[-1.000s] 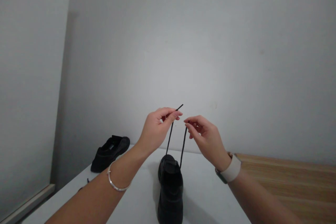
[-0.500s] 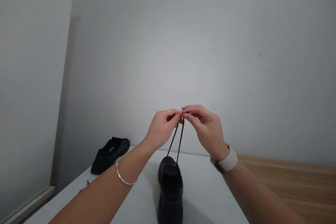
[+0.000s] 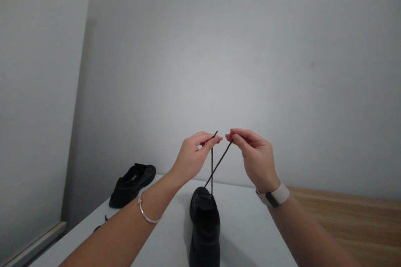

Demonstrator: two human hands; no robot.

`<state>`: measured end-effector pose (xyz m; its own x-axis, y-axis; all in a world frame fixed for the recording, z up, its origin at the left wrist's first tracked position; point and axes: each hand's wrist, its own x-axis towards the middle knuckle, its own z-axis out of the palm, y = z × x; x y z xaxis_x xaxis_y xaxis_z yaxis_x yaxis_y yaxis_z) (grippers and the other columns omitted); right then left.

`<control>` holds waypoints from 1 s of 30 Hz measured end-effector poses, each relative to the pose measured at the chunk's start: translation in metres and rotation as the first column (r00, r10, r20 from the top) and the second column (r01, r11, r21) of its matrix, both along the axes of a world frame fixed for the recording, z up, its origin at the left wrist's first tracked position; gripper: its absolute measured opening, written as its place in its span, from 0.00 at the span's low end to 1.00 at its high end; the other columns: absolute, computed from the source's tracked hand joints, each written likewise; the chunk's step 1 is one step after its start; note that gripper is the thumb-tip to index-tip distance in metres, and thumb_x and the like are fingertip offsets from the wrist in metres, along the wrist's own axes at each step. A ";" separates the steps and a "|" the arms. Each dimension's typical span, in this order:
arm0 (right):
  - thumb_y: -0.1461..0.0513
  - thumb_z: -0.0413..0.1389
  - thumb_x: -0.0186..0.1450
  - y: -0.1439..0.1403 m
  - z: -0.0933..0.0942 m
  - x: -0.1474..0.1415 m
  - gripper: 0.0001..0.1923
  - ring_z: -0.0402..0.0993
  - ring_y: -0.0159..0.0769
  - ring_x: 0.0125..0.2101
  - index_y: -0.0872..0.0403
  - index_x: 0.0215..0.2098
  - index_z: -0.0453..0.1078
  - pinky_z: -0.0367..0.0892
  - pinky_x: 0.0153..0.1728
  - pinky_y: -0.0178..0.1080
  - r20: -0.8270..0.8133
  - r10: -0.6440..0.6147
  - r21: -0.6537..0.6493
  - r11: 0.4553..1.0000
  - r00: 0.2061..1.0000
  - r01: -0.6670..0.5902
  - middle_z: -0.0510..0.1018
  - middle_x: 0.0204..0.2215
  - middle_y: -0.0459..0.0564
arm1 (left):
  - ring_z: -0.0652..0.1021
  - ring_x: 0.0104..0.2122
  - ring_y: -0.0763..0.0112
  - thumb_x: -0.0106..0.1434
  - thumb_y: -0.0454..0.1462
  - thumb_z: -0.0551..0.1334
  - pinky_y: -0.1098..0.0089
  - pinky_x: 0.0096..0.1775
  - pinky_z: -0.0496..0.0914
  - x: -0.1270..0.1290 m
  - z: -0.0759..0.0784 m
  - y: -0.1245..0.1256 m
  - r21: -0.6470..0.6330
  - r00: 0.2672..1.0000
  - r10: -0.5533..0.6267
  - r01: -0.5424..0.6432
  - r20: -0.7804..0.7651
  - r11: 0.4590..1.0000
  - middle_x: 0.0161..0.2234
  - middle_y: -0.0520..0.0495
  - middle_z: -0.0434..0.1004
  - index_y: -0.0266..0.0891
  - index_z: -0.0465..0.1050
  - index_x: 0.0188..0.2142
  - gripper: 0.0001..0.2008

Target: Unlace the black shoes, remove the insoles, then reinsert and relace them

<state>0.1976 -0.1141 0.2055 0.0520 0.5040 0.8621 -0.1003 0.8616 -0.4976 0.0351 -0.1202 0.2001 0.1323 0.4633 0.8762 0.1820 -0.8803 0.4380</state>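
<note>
- Black laces (image 3: 221, 158) aloft: our left hand (image 3: 194, 154) pinches one strand just below its tip, while our right hand (image 3: 258, 156), fingers gathered close, grips the other strand's end.
- The black shoe (image 3: 205, 233) stands upright on the white surface (image 3: 244, 212), toe toward the far edge, heel toward us.
- Above the shoe the strands form an X, the left hand's running to its right side, the right hand's to its left.
- A tidy cross, we judge, calls for equal pull on both ends, with the crossing drawn low and centred.
- Neither hand steadies the shoe, so a gentle, level pull should suit best; a sharp tug could tip or slide it.
- A second shoe (image 3: 130, 185) sits at the left edge, near the far left corner, well apart from the laces.
</note>
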 end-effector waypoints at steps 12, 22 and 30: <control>0.58 0.67 0.43 0.086 -0.091 0.146 0.17 0.53 0.20 0.15 0.58 0.30 0.74 0.47 0.13 0.30 -0.338 -0.267 -0.376 0.917 0.902 0.130 0.72 0.24 0.47 | 0.50 0.13 0.83 0.56 0.49 0.60 0.79 0.16 0.44 -0.118 -0.078 0.076 -0.470 0.910 0.165 0.037 0.380 0.882 0.16 0.62 0.46 0.36 0.67 0.27 0.17; 0.53 0.66 0.41 0.122 -0.192 0.177 0.22 0.56 0.24 0.15 0.57 0.31 0.73 0.51 0.14 0.31 -0.232 -0.464 -0.550 0.788 0.855 0.278 0.72 0.23 0.47 | 0.64 0.18 0.72 0.59 0.50 0.53 0.74 0.22 0.54 -0.153 -0.143 0.090 -0.397 0.855 0.510 -0.502 -0.096 0.768 0.16 0.57 0.61 0.38 0.70 0.37 0.19; 0.55 0.63 0.51 0.113 -0.200 0.085 0.17 0.56 0.23 0.15 0.57 0.34 0.71 0.52 0.16 0.30 0.148 0.121 -0.620 0.785 0.982 -0.003 0.73 0.23 0.45 | 0.70 0.23 0.71 0.60 0.41 0.54 0.74 0.28 0.58 -0.082 -0.156 0.093 -0.327 0.837 0.341 -0.494 -0.428 0.805 0.22 0.54 0.73 0.42 0.69 0.32 0.08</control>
<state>0.2830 -0.0014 0.0052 -0.1155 0.9259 0.3597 -0.0058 0.3614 -0.9324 -0.0468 -0.0270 0.0442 0.0858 0.8434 0.5303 0.6897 -0.4344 0.5793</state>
